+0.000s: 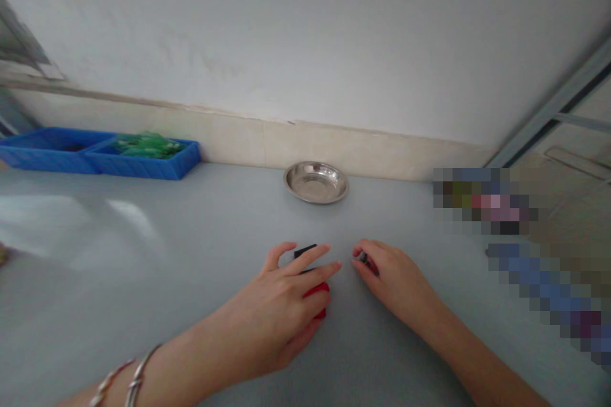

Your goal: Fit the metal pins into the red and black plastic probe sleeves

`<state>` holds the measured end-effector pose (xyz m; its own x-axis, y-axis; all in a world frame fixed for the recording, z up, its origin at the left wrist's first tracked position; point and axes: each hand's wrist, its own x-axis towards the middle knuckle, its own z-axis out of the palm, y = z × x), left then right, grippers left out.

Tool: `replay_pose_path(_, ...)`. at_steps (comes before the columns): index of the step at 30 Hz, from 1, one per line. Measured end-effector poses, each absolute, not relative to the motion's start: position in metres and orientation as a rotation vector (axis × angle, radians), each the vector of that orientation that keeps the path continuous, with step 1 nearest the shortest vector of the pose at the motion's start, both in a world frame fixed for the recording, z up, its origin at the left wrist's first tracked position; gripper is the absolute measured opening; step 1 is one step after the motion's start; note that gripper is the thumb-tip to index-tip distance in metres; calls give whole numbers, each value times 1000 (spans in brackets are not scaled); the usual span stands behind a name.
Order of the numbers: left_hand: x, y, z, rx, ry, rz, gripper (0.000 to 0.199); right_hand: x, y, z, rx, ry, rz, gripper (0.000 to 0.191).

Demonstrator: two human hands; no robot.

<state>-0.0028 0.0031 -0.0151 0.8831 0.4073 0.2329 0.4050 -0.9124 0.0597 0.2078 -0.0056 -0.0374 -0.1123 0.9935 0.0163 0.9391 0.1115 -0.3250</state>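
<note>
My left hand (291,305) is over the table, its lower fingers curled around a red object (321,310) that is mostly hidden in the palm. Its index and middle fingers stretch to the right, and a flat black piece (305,251) shows between the fingers; whether it belongs to the red object I cannot tell. Just to the right, my right hand (389,270) pinches a small grey metal-looking piece (363,257) between thumb and fingers. The two hands are a short way apart.
A shallow round steel dish (316,183) stands on the grey table (214,222) near the wall. At the back left are two joined blue bins (143,167), the right one holding green pieces (150,145). A blurred-out patch (487,200) covers the right side.
</note>
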Motion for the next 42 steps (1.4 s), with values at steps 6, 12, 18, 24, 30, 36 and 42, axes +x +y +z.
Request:
replay_pose_path(6,-3,3,-15,3028,658,397,8,208,-6,-37,-1940,-2168,354,15)
replay_pose_path(12,-4,4,-16,3025,651,378,6,207,-6,-33,-1961,-2170,382,14)
replay_pose_path(18,-4,5,-16,3018,635,383,9,206,-6,-32,-1955,-2165,405,15)
replay_pose_path(24,-3,4,-17,3031,626,453,9,206,-6,-34,-1950,-2148,425,18)
replay_pose_path(30,-2,3,-14,3038,652,460,6,204,-7,-34,-1959,-2145,427,17)
replay_pose_path(36,-2,3,-11,3006,716,416,10,204,-7,-32,-1935,-2159,469,17)
replay_pose_path(42,-2,3,-12,3007,727,377,11,205,-7,-32,-1906,-2176,482,19)
